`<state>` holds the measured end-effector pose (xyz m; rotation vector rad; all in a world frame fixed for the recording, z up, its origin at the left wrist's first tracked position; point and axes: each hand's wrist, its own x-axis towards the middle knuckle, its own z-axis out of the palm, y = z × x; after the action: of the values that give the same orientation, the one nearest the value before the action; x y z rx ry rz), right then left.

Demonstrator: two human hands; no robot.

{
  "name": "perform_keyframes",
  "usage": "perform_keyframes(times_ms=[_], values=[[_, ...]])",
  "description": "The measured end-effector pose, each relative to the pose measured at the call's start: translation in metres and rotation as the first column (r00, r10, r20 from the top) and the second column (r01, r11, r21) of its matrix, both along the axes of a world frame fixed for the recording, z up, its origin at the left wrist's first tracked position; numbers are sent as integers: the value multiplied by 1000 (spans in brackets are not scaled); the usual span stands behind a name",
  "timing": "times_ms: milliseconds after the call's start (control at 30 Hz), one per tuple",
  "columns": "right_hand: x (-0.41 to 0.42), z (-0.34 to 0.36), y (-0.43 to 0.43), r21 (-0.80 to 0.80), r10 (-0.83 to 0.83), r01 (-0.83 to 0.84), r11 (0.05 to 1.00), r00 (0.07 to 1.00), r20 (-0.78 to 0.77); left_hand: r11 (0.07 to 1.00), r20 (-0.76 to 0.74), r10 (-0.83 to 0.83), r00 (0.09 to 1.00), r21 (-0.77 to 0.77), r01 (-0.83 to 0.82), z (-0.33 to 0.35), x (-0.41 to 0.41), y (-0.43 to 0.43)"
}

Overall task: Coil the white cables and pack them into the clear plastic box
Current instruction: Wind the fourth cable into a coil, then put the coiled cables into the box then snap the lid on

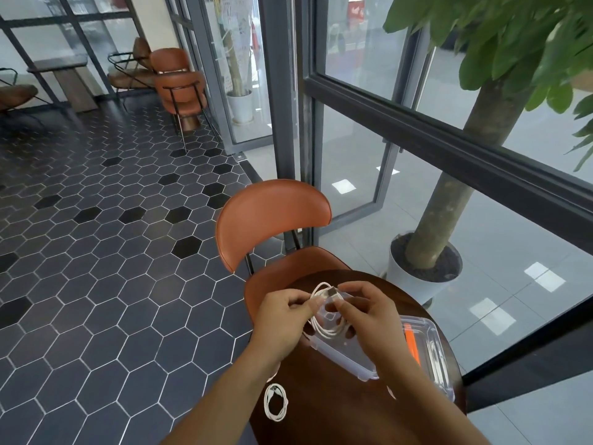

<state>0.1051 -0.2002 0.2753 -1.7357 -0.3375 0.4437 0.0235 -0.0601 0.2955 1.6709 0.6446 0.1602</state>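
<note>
L hand [282, 311], R hand [369, 311] pinch coil [322, 330], spare [275, 402] nr tbl [327, 412] edge

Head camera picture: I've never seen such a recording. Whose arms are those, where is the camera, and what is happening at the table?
No machine here: these are a person's bare arms, filmed by a camera worn on their head, looking forward and down. The left hand and right hand both pinch a white cable, looped into a coil, above a clear plastic box. The box sits on a dark round table; beside it lies a clear piece with orange trim, probably its lid. A second cable lies coiled on the table, nearer the person. Beyond stands an orange chair.
</note>
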Motion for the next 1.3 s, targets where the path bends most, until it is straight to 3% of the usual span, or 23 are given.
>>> perform_keyframes(times_ms=[133,600,833,1067,1300], values=[[3,-4,-1,-12,11,-11,1000,999,-36,979,-26,53,998,-196,-57,-2,-1,2],[1,-43,7,-244,85,-95,965,995,-48,985,-110,64,992,-150,-81,-53,-15,8],[-8,-84,24,-277,51,-98,956,984,-172,950,-217,198,956,-199,-242,-106,-30,26],[-4,-132,37,-357,28,-100,929,979,-202,969,-364,223,904,-18,-246,-169,-59,49],[-5,-166,43,-383,-11,-77,921,975,-222,978,-537,119,835,209,-5,-232,-77,51]])
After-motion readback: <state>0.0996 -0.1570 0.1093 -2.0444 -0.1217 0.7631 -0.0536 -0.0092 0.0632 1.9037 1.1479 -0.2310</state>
